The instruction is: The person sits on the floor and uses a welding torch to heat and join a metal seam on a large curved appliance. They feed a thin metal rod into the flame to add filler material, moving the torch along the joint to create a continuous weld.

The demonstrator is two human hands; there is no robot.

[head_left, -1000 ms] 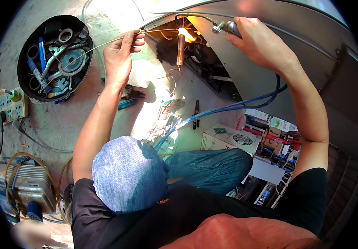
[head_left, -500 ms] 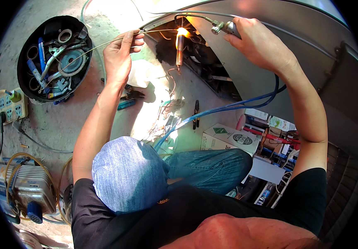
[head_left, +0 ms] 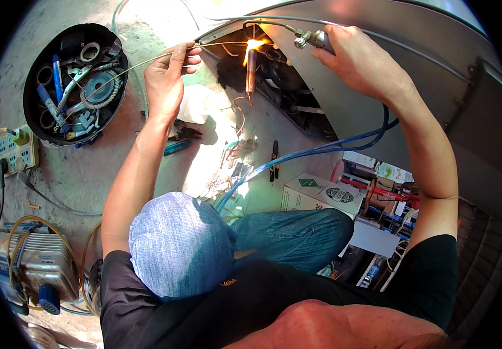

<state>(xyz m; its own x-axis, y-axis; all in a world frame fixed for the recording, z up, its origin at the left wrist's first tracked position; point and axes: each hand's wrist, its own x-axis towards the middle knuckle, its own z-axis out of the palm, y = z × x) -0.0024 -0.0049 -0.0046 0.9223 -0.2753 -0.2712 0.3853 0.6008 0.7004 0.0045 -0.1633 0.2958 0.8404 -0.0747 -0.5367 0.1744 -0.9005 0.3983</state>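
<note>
My left hand point(head_left: 166, 72) pinches a thin metal rod point(head_left: 117, 72), whose far tip reaches the flame point(head_left: 255, 44). My right hand point(head_left: 358, 61) grips a torch handle point(head_left: 312, 39) with a curved nozzle. The flame burns at the top of an upright copper tube point(head_left: 250, 72) in the open bay of a grey metal appliance point(head_left: 390, 41). Blue hoses point(head_left: 320, 152) run from the torch down past my knee. Both hands are raised, with the flame between them.
A round black tub of tools point(head_left: 73, 75) sits at the far left, with a power strip point(head_left: 12, 152) below it. A grey machine wrapped in hoses point(head_left: 38, 262) is at the lower left. Cardboard boxes point(head_left: 320, 195), pliers point(head_left: 274, 157) and a white cloth point(head_left: 204, 104) lie on the concrete floor.
The flame has shifted slightly left onto the top of the copper tube. Both hands stay almost where they were.
</note>
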